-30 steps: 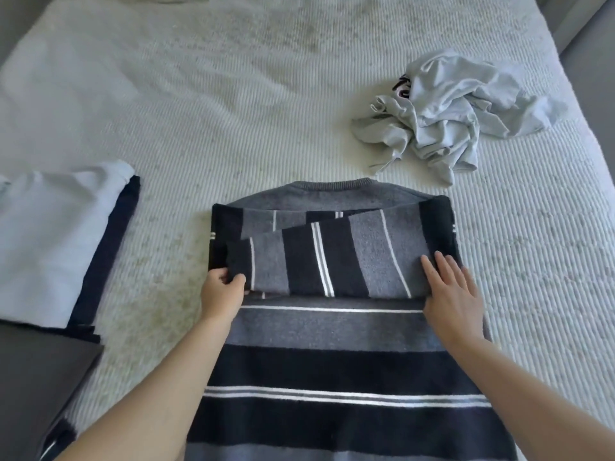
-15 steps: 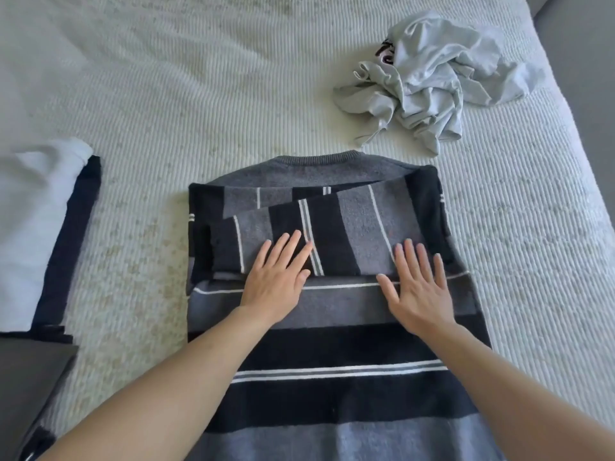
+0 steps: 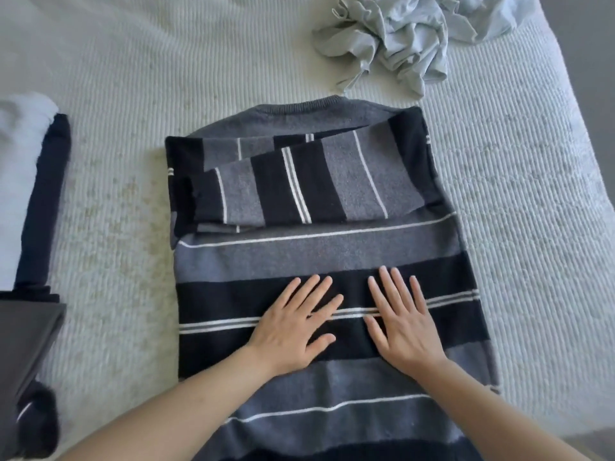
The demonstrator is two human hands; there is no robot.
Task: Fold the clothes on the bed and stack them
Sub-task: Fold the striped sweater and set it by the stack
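- Right then, a striped sweater lay flat on the bed, with its neck end far from the person.
- It had dark, grey and thin white stripes.
- Both sleeves were folded across the chest, one lying on top of the other.
- Both hands lay flat on the lower part of the sweater, side by side and close together but not touching.
- On the left hand the fingers were straight and spread a little, with the palm down on a dark stripe.
- On the right hand the fingers were straight too, pressing on the same dark stripe.
- Neither hand held or pinched anything.
- Two bare arms reached in from the bottom of the picture.
- A crumpled pale grey top sat in a heap near the far right corner of the bed, just past the sweater's neck and apart from it.
- At the left edge there was a stack of folded clothes, with a light piece on top and a dark blue piece under it.
- Nearer the person, a flat dark grey thing lay by that stack; I could not tell what it was.
- Its bedcover was pale with thin ridges running across it.
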